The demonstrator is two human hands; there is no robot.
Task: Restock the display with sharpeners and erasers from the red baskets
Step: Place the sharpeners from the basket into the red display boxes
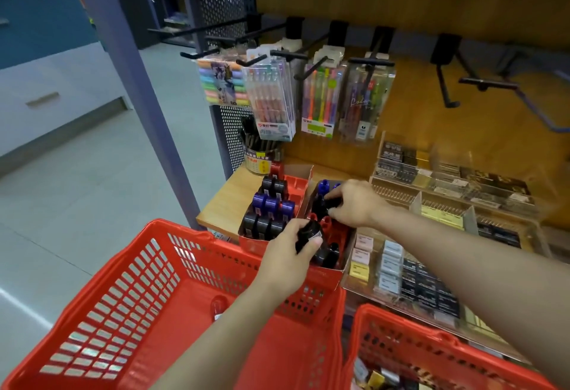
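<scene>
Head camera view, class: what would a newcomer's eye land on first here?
Two bright red plastic mesh baskets fill the foreground, the big one at lower left, the other at lower right. Above them, both hands work over the red cardboard display trays on the wooden shelf: the left hand grips a black cylindrical sharpener, the right hand another.

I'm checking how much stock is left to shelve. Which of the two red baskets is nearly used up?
The left red basket, under the left hand: only one small item shows on its floor. The right red basket holds a pile of small packets.
</scene>
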